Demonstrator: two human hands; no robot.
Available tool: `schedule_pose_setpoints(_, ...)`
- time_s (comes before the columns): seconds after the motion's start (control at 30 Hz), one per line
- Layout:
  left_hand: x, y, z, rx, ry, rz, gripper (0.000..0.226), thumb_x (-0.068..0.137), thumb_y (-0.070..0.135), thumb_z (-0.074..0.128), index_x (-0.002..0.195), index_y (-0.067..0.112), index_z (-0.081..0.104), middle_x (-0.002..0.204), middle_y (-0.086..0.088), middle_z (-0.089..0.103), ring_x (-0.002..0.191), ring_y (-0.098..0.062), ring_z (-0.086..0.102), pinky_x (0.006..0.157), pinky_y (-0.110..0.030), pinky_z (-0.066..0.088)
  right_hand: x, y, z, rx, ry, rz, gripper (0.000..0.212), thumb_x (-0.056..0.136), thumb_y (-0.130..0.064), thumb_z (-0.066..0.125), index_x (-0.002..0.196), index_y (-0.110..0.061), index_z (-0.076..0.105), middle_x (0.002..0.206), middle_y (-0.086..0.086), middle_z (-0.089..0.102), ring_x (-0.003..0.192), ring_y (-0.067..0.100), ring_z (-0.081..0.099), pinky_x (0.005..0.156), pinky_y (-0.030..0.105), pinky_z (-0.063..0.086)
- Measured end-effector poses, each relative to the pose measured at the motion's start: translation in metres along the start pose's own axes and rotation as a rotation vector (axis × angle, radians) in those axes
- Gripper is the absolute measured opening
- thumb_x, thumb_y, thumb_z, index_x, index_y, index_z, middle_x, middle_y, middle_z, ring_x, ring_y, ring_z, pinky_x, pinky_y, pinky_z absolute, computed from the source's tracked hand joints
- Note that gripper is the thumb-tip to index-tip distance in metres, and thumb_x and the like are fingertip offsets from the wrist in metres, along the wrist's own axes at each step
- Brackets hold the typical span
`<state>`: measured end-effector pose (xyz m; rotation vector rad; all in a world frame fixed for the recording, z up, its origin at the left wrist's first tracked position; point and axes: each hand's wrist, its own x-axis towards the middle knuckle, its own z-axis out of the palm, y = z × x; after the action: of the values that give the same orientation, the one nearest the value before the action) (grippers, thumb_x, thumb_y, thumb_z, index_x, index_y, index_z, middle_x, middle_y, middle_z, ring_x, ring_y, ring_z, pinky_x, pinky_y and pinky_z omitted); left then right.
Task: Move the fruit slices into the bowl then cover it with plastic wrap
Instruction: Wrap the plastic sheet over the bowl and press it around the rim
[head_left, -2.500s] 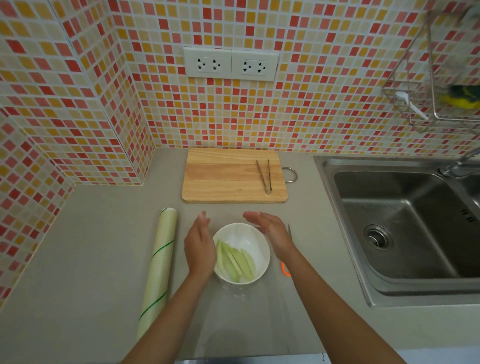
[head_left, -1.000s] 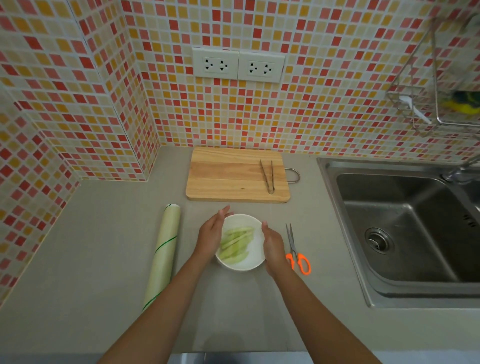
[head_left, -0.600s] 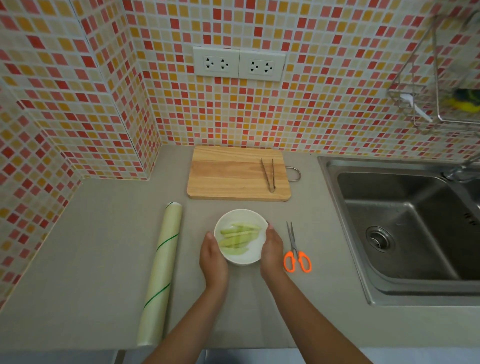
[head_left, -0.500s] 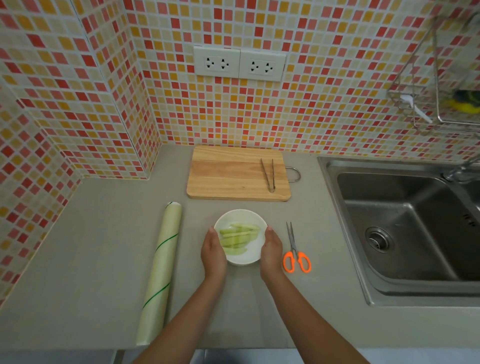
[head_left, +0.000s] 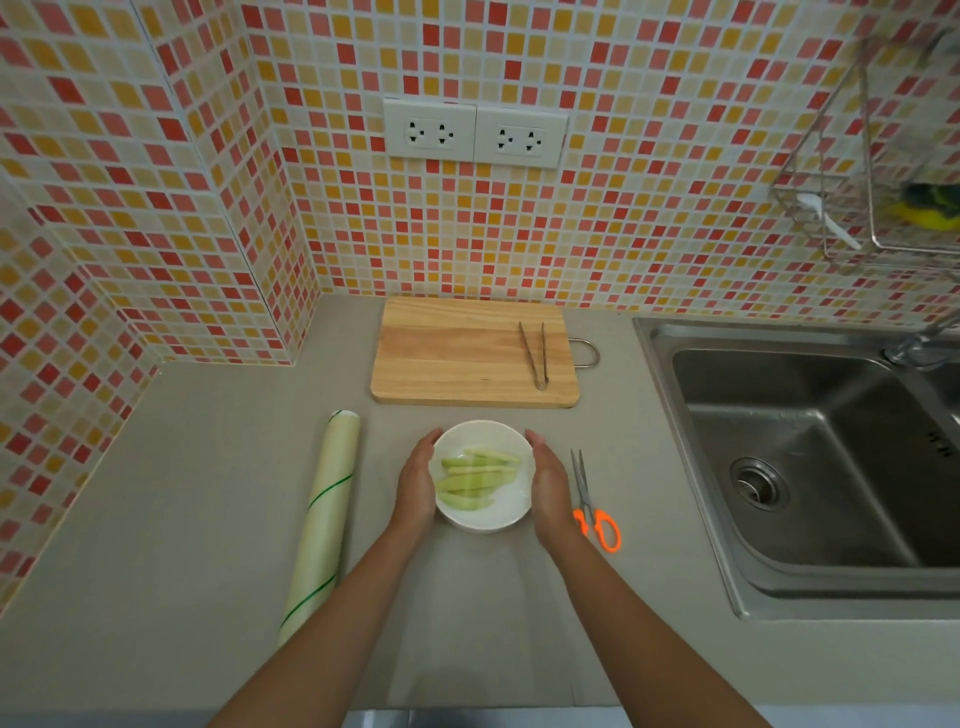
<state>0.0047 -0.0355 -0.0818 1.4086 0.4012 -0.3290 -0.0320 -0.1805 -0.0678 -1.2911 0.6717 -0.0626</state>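
A white bowl stands on the grey counter and holds several pale green fruit slices. A clear film seems to lie over its top, faint and hard to make out. My left hand cups the bowl's left side and my right hand cups its right side, palms against the wall of the bowl. The roll of plastic wrap lies lengthwise on the counter to the left of the bowl. The wooden cutting board behind the bowl bears only metal tongs.
Orange-handled scissors lie just right of my right hand. A steel sink fills the right side. A wire rack with a sponge hangs on the tiled wall. The tiled corner wall juts in at the left.
The bowl has turned, so the slices now lie crosswise. My hands slid from its near side up along its left and right sides. The scissors came into full view.
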Motion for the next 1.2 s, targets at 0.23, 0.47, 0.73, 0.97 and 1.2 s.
schedule_pose_setpoints(0.23, 0.007, 0.003, -0.002, 0.188, -0.065, -0.048, 0.052, 0.099, 0.052, 0.029, 0.081, 0.022, 0.068, 0.072, 0.007, 0.073, 0.07, -0.008, 0.07, 0.054, -0.018, 0.049, -0.003, 0.01, -0.001, -0.009, -0.014, 0.024, 0.031, 0.1, -0.024, 0.037, 0.1, -0.01, 0.065, 0.102, 0.012, 0.065, 0.1, 0.027, 0.06, 0.095, 0.041, 0.046)
schedule_pose_setpoints(0.47, 0.019, 0.023, -0.011, 0.324, -0.167, 0.098, 0.067, 0.097, 0.061, 0.019, 0.139, 0.02, 0.052, 0.14, -0.001, 0.055, 0.13, -0.016, 0.05, 0.115, -0.039, 0.034, 0.013, -0.01, -0.009, -0.085, -0.05, -0.029, 0.034, 0.096, -0.024, 0.045, 0.096, 0.002, 0.066, 0.086, 0.006, 0.061, 0.077, 0.015, 0.057, 0.069, 0.025, 0.044)
schedule_pose_setpoints(0.73, -0.012, -0.006, 0.006, -0.106, 0.101, -0.029, 0.048, 0.098, 0.054, 0.03, 0.119, 0.027, 0.063, 0.123, 0.003, 0.065, 0.116, -0.016, 0.06, 0.093, -0.03, 0.045, 0.018, -0.004, 0.0, 0.038, -0.215, 0.073, 0.04, 0.1, -0.035, 0.039, 0.112, -0.009, 0.068, 0.114, 0.016, 0.067, 0.109, 0.031, 0.062, 0.099, 0.045, 0.045)
schedule_pose_setpoints(0.97, -0.011, -0.006, 0.009, -0.062, 0.125, -0.079, 0.05, 0.1, 0.047, 0.032, 0.11, 0.01, 0.064, 0.104, -0.006, 0.066, 0.1, -0.023, 0.061, 0.078, -0.03, 0.047, 0.02, -0.007, 0.001, -0.144, -0.171, 0.094, 0.047, 0.099, -0.043, 0.037, 0.085, -0.011, 0.068, 0.086, 0.01, 0.07, 0.079, 0.021, 0.068, 0.07, 0.028, 0.055)
schedule_pose_setpoints(1.2, 0.001, 0.003, -0.003, 0.12, 0.064, 0.098, 0.047, 0.101, 0.043, 0.033, 0.128, 0.015, 0.059, 0.134, -0.007, 0.06, 0.124, -0.02, 0.055, 0.109, -0.04, 0.04, 0.03, -0.035, 0.0, -0.346, -0.275, -0.007, 0.054, 0.101, -0.044, 0.028, 0.122, -0.007, 0.062, 0.126, 0.018, 0.061, 0.118, 0.027, 0.057, 0.098, 0.04, 0.044)
